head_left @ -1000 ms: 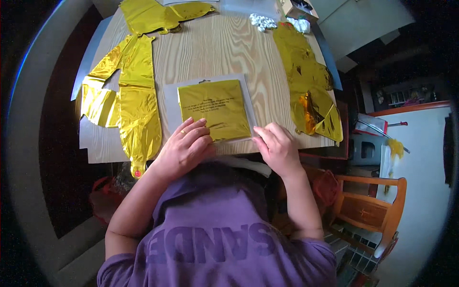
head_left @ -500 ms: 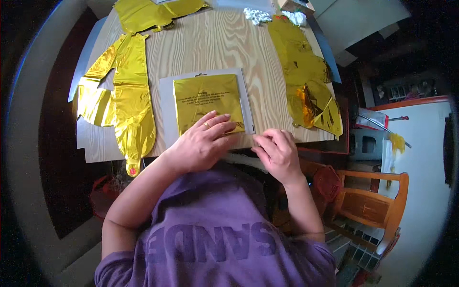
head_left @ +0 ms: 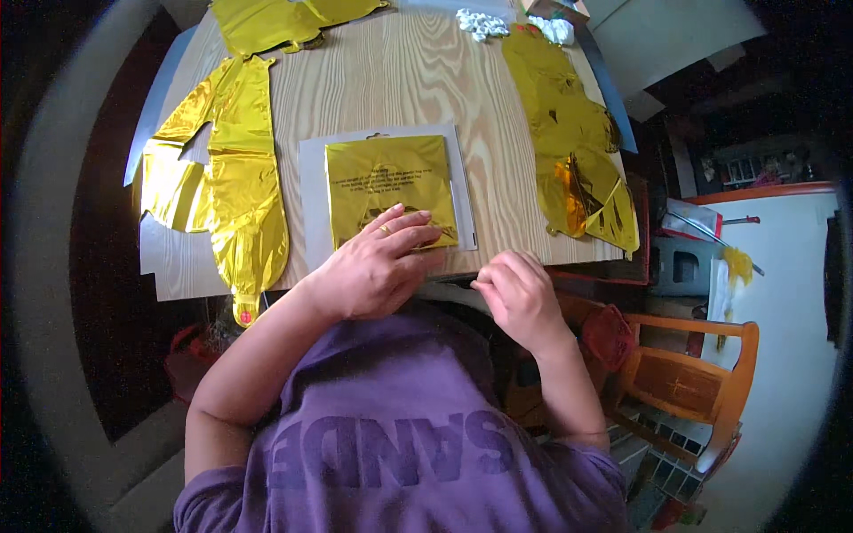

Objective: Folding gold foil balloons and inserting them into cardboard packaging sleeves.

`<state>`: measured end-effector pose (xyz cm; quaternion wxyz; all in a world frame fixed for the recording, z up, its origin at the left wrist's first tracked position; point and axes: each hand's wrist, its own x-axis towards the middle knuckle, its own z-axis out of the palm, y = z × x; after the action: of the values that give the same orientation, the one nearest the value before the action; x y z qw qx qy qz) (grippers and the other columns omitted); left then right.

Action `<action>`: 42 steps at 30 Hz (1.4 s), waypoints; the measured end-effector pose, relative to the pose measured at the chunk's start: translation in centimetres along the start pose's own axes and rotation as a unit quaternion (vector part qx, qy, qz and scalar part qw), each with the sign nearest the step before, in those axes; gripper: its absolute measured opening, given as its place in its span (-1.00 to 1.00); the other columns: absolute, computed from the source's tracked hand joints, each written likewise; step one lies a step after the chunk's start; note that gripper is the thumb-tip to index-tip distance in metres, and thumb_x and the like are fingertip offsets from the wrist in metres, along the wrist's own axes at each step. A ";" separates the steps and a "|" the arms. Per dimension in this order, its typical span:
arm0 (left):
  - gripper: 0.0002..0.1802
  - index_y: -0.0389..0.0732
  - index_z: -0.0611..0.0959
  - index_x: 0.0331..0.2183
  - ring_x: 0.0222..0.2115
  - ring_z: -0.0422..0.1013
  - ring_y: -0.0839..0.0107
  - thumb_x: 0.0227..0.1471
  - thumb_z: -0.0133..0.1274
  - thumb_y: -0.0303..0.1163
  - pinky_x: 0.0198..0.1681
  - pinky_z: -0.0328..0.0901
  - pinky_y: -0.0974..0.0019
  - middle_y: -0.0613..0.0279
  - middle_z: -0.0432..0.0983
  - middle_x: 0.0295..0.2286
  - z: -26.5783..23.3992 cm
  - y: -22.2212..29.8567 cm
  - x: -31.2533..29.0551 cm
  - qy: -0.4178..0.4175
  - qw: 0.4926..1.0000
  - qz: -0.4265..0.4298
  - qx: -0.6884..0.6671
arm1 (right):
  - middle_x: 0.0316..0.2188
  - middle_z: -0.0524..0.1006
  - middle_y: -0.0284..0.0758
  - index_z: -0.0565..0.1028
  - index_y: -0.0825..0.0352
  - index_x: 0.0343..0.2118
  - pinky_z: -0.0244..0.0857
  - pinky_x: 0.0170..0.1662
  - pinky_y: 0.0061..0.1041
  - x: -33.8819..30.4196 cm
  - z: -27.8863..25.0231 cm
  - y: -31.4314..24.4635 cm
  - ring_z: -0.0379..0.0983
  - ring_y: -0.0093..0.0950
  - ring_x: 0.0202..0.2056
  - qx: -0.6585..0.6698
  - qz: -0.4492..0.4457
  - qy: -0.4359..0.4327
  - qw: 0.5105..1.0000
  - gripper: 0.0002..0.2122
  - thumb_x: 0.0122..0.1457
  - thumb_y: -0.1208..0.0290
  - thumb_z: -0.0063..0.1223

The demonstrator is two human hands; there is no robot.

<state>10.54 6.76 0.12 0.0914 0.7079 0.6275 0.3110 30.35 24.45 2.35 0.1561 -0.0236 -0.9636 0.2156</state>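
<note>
A folded gold foil balloon [head_left: 391, 164] lies in a clear plastic bag [head_left: 463, 200] near the table's front edge. Dark print and a hanging slot show on the package. My left hand [head_left: 382, 266] rests over its lower part, fingers stretched out and slightly apart, pressing on the foil. Just right of the package's lower corner, at the table edge, my right hand [head_left: 520, 298] is closed in a pinch, thumb against the fingers. Whatever may be between those fingertips is too small to make out.
Flat gold foil balloons lie at the left [head_left: 240, 151], far left [head_left: 284, 22] and right [head_left: 569, 133] of the wooden table [head_left: 391, 80]. Small white pieces [head_left: 482, 25] and a box [head_left: 560, 11] stand at the far edge. A wooden chair [head_left: 689, 382] is at the right.
My right hand has drawn slightly down and right from the package corner, its fingers closing more tightly. My left hand stays on the package.
</note>
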 end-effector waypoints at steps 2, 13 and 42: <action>-0.53 -0.14 0.63 0.01 0.19 0.28 -0.05 -0.01 0.16 -0.42 0.31 0.09 -0.19 0.03 0.42 0.08 0.0 0.0 0.0 0.001 1.000 -0.001 -0.002 | -0.41 0.42 -0.27 0.43 0.29 -0.40 0.29 -0.14 -0.28 0.1 -0.2 0.1 0.43 -0.25 -0.29 0.016 0.012 0.020 1.000 -0.79 -0.03 0.57 0.29; -0.53 -0.18 0.62 0.01 0.20 0.27 -0.07 0.01 0.17 -0.35 0.32 0.07 -0.22 -0.01 0.40 0.10 0.2 -0.5 -0.2 -0.003 1.000 0.014 0.003 | -0.45 0.36 -0.26 0.37 0.29 -0.45 0.28 -0.20 -0.30 0.5 0.4 0.2 0.39 -0.29 -0.34 -0.066 -0.088 -0.048 0.993 -0.92 0.11 0.48 0.04; -0.81 -0.34 0.68 -0.25 -0.50 0.47 0.42 0.14 0.16 -0.40 -0.45 0.39 0.22 0.20 0.55 -0.49 4.4 -3.6 -39.9 0.411 0.492 -0.738 -0.212 | -0.05 0.50 -0.14 0.44 0.34 -0.41 0.29 0.11 -0.25 4.5 0.4 -1.3 0.44 -0.15 0.04 0.197 0.026 -0.122 0.973 -0.84 0.06 0.54 0.26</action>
<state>9.18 -29.09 -18.19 0.1667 -0.2624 0.8028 0.5089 25.96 23.67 3.90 0.0334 0.0091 -0.9132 0.4061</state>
